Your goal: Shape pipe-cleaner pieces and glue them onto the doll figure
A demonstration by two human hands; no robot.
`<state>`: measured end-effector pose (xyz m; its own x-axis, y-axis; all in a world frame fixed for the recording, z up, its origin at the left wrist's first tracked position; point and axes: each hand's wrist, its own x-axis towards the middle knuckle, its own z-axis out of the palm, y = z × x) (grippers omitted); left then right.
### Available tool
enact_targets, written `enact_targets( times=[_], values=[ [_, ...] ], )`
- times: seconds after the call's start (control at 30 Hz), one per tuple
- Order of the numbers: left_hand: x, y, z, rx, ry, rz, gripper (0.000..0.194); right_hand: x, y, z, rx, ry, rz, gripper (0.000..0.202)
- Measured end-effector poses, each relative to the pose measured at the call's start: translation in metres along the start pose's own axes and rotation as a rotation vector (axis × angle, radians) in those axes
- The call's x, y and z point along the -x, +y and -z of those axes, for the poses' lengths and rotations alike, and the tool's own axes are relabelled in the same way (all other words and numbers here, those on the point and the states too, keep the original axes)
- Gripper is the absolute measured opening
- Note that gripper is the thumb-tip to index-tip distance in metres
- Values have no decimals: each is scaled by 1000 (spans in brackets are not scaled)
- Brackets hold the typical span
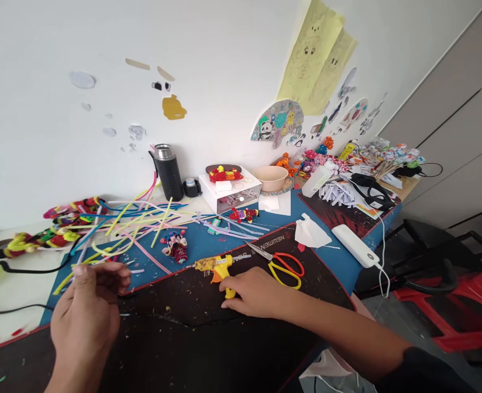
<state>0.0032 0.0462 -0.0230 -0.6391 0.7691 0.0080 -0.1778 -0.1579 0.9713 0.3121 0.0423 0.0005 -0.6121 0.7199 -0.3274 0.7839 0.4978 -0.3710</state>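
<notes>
My right hand (255,292) grips the handle of a yellow hot glue gun (214,265) with an orange trigger. The gun lies over the black mat, its nozzle pointing left and a glue stick at its back. My left hand (87,305) is raised over the mat's left side, fingers loosely curled and thumb apart; nothing shows in it. Between the hands, further back, stands a small dark red pipe-cleaner figure (176,246). Scissors (284,267) with red and yellow handles lie behind my right hand.
Loose pipe cleaners (142,221) spread across the back left, beside finished figures (66,218). A black thermos (169,172), a white drawer box (228,191) and a beige bowl (271,177) stand by the wall. A white power bank (355,245) lies at the right edge.
</notes>
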Motion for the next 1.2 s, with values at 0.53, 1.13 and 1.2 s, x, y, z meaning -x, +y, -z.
enact_targets(
  times=[0.53, 1.13, 1.2],
  values=[
    [-3, 5, 2, -19, 22, -2, 58, -9, -8, -28, -109, 150, 190, 27],
    [-11, 21, 15, 81, 63, -40, 49, -34, -57, -16, 81, -36, 139, 40],
    [-16, 20, 24, 60, 52, -73, 47, -34, -54, -19, 64, -28, 121, 35]
  ],
)
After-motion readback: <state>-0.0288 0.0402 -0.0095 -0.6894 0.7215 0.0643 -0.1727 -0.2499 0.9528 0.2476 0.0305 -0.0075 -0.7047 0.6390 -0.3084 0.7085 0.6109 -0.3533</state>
